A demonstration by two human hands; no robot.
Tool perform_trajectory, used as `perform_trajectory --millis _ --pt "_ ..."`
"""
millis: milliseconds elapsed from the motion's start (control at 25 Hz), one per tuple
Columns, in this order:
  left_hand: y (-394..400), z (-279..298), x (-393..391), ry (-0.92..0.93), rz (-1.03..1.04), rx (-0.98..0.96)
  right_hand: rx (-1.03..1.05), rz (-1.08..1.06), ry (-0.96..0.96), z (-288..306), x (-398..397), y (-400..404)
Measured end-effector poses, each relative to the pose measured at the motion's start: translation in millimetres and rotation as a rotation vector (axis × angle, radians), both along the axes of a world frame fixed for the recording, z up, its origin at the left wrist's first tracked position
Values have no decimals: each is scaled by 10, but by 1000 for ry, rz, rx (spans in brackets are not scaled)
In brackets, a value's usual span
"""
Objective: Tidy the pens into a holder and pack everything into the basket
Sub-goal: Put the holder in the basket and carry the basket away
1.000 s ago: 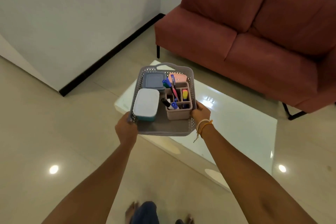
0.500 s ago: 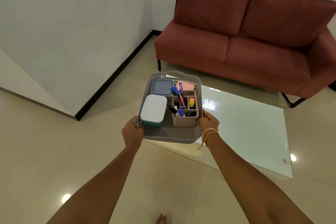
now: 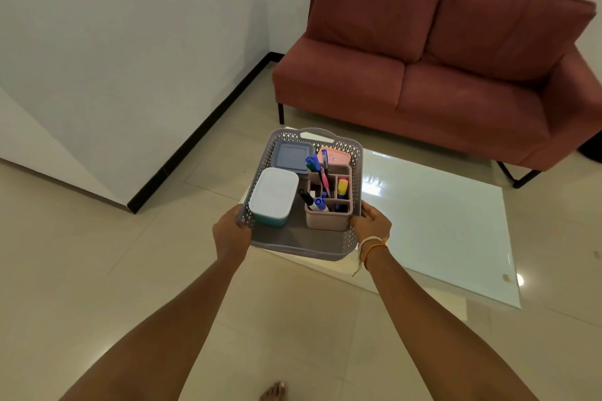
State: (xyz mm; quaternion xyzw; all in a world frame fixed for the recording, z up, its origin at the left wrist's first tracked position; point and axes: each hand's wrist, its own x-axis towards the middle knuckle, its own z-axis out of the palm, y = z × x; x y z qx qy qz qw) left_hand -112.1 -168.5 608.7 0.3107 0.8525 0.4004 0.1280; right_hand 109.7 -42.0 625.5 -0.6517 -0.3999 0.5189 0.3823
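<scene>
Both forearms are bare, with no sleeves in frame. The right wrist wears thin thread bracelets (image 3: 372, 246) (orange and pale strands, one loose end dangling). A bare foot (image 3: 273, 391) shows at bottom centre.

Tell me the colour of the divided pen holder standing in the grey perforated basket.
Dusty pink; the divided plastic pen holder shows best in the head view.

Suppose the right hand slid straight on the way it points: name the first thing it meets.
Probably the pen holder, just beyond the basket wall the right hand grips; depth is uncertain.
</scene>
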Motion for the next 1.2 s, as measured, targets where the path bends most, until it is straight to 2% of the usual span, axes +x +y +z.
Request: perform_trajectory --millis 200,320,560,720,840,960,1200 --pt "32 -597 -119 18 -30 2 31 -21 -3 -546 -92 -26" --pt "-54 -1408 -173 59 -39 15 50 10 18 -1356 -158 -60" --pt "-397 -3153 -236 27 59 93 52 45 114 -3172 -393 -211" --pt "-580 -3948 -313 111 40 169 107 70 193 -4008 -459 -360" --pt "-737 -4411 -355 105 66 234 177 111 229 -4291 -469 -453" --pt "-946 -4605 -323 93 70 280 226 144 245 -4376 -420 -562" --pt "-1309 -4317 -324 163 33 317 200 133 221 -4338 -328 -858"
